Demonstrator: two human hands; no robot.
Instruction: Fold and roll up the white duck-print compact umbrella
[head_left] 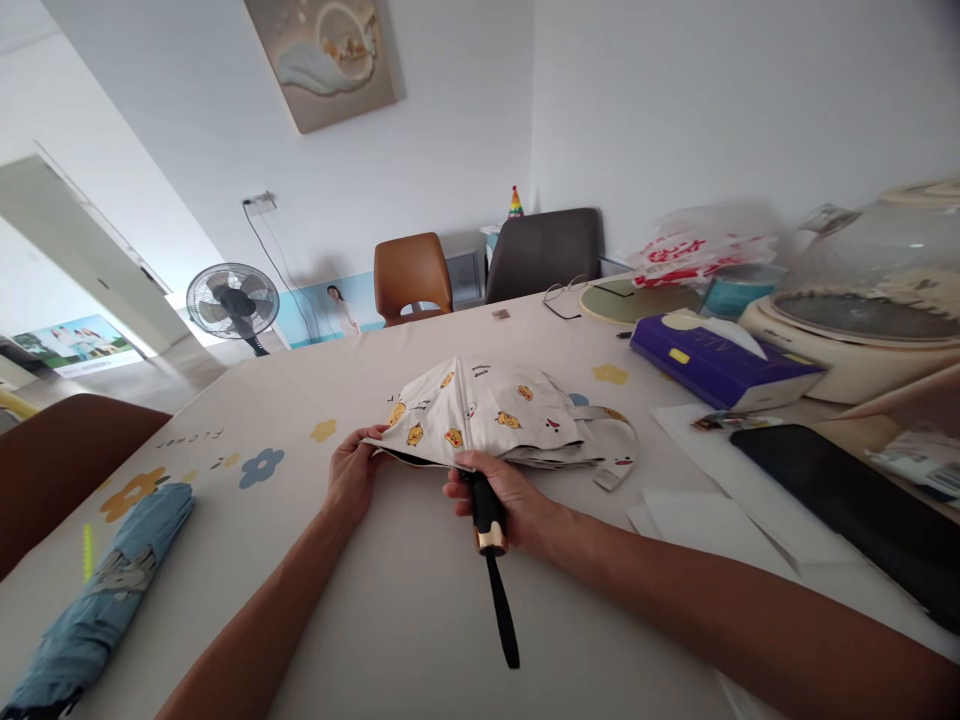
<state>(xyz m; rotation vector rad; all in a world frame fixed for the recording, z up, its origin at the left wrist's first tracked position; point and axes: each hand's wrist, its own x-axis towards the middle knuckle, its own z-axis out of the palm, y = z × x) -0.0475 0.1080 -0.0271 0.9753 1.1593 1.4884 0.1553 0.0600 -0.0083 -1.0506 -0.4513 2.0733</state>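
Observation:
A cream folding umbrella (495,405) with yellow duck prints lies collapsed on the table, its canopy loose and unwrapped. My left hand (354,470) pinches the canopy's left edge between thumb and fingers. Around the top of the black handle (487,510), close under the canopy, my right hand (506,495) is closed, with the thumb near the cloth's lower edge. A gold band rings the handle's end, and a black wrist strap (502,610) hangs from it toward me. The umbrella's cloth tie strap (619,445) sticks out loose at the right.
A rolled blue umbrella (112,600) lies at the left on the flower-printed table (405,620). To the right are a purple tissue box (720,360), a black phone-like slab (847,510), papers (712,530), glasses (562,300) and a domed appliance (870,300). Chairs (412,275) stand beyond.

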